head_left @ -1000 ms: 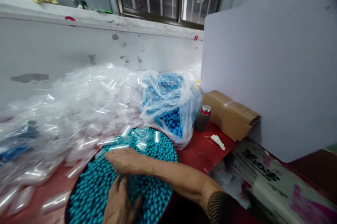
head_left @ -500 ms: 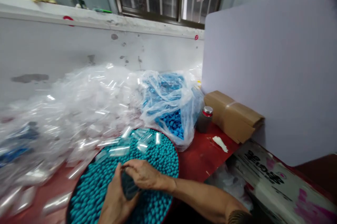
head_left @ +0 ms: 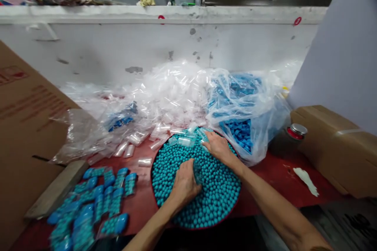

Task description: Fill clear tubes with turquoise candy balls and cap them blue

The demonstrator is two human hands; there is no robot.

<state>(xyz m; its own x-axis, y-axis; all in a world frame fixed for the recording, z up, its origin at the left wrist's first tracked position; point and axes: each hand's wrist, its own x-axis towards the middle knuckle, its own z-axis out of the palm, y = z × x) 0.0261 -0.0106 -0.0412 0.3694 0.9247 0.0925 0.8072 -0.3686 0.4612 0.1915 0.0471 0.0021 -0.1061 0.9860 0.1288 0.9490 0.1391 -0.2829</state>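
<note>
A round red-rimmed tray is full of small teal balls. Over its middle, my left hand is closed around a clear container that lies low among the balls. My right hand reaches to the tray's back edge, its fingers on one of the clear empty containers lying on the balls. Behind the tray, a clear plastic bag holds blue caps.
Filled, blue-capped containers lie at the left beside a grey bar and a cardboard box. A heap of clear containers rises behind. A lidded jar and brown package stand at the right.
The view has swung left, bringing the filled containers and cardboard box into sight. My hands, together before, are now apart; the right has moved to the clear containers at the tray's back.
</note>
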